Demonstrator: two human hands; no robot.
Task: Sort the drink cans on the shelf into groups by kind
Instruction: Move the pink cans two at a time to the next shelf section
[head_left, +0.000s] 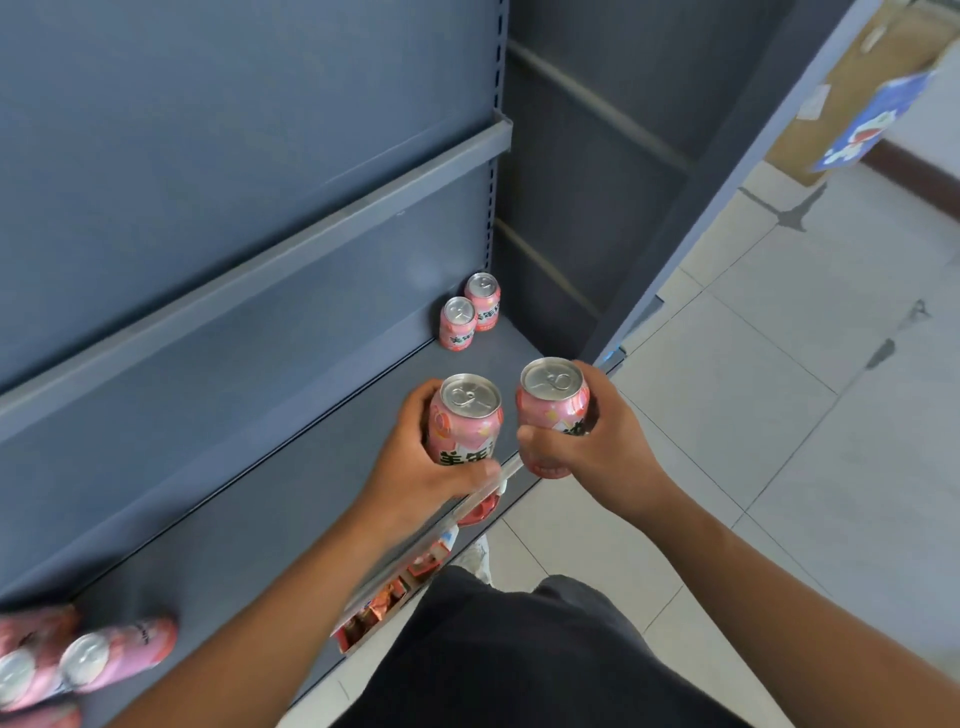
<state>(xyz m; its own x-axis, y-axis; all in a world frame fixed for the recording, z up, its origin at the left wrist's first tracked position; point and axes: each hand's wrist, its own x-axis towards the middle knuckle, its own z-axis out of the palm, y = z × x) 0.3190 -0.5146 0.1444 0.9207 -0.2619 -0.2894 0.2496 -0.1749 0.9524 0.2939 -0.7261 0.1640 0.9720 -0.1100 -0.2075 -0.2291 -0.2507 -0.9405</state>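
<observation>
Two pink cans in hand, placement step pending.
Left hand (418, 470) is wrapped round the left can (467, 421) and right hand (605, 441) round the right can (553, 402). Both cans are upright, just apart, over the front edge of the shelf (260, 519) near its right end. Likely target is the pair of pink cans (470, 312) at the back right corner. Next move: reach in and set both down beside the pair without knocking it. Only the upper shelf (260, 249) overhead limits the reach. The cluster of pink cans (88, 660) at the left end is blurred, kind unreadable.
</observation>
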